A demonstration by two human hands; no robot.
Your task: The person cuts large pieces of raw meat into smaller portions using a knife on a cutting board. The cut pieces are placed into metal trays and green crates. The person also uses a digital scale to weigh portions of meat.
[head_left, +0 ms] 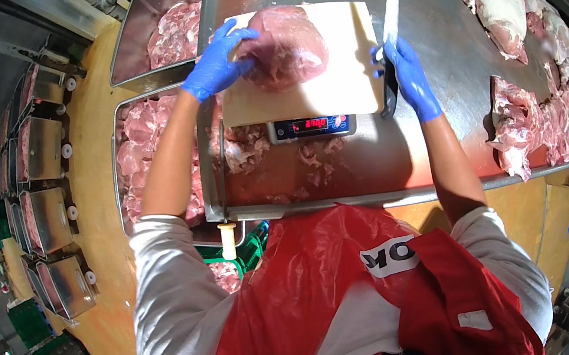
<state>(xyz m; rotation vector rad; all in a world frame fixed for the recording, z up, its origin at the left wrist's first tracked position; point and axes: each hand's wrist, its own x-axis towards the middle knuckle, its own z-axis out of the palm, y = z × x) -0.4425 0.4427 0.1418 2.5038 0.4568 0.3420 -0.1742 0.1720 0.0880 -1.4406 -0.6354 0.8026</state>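
Note:
My left hand [213, 65], in a blue glove, has its fingers apart and curved at the left side of a large pink piece of meat [286, 53], touching it. The meat lies on a white cutting board [353, 91] that sits over a digital scale [284, 132]. My right hand [407, 78], also gloved, grips a knife [390, 9] with a black handle at the board's right edge, its long blade pointing away from me. Meat scraps [246, 150] lie beside the scale on the steel table [444, 143].
Two steel bins of meat [123, 24] [115, 145] adjoin the table's left. Large cuts [499, 17] line its right. A rod with a pale handle [229, 239] crosses the near left edge, above a green crate [252, 251]. Wheeled steel carts [43, 154] stand farther left.

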